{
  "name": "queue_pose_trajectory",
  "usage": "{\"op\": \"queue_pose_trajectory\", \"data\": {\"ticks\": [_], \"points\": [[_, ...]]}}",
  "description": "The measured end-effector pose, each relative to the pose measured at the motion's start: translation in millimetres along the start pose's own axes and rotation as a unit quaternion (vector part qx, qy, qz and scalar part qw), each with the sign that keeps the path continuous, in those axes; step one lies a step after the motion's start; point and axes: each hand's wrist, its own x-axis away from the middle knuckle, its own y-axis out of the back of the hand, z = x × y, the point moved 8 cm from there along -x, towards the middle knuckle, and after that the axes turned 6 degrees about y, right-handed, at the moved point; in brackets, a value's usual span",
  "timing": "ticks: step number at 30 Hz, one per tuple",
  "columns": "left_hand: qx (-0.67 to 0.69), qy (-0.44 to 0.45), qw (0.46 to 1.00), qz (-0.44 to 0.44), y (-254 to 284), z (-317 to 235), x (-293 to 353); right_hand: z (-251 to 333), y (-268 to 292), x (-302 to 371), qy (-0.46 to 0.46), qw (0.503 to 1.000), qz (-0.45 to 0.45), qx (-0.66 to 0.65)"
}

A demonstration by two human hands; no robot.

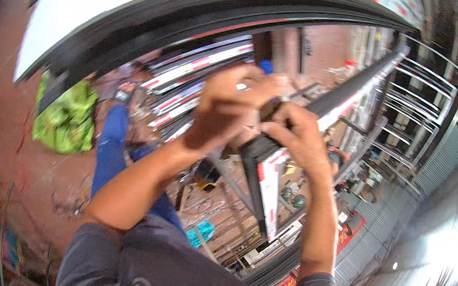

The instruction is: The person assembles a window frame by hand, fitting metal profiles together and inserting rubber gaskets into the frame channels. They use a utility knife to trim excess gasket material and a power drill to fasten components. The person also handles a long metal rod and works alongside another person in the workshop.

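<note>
Curling left fingers [263, 93] beside a corner of the black frame [268, 187], bending right fingers [299, 118] there; cannot tell whether gripping.

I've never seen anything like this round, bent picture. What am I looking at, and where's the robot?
There is no robot here: these are a person's own bare hands. The one picture comes from a wide fisheye camera on their head, looking down, so straight edges curve near the rim.

The left hand is blurred, so what it holds is unclear. The right hand is beside it, at the corner of a dark frame with white and red facing; its exact grip is hard to tell.

Beyond them stretches a stack of long dark bars. A bright green bag lies on the reddish floor to the left.
</note>
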Motion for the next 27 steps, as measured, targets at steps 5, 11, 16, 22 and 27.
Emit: {"op": "queue_pose_trajectory", "data": {"ticks": [5,11,16,22,27], "points": [[0.029,0.124,0.972,0.198,6,8,-10,0,-3,-3,-0.001,0.999,0.035,-0.007],[-0.07,-0.143,0.948,0.275,-1,-28,-22,-8,-6,6,0.012,0.988,0.081,-0.132],[-0.12,-0.142,0.977,0.108,1,-6,-20,1,-3,3,0.03,0.994,0.082,-0.069],[-0.296,-0.163,0.941,0.0,-8,-50,14,14,-7,3,0.145,0.989,0.034,-0.009],[0.066,-0.045,0.997,-0.01,-21,-13,10,-2,-4,7,0.016,0.997,0.041,-0.064]]}}
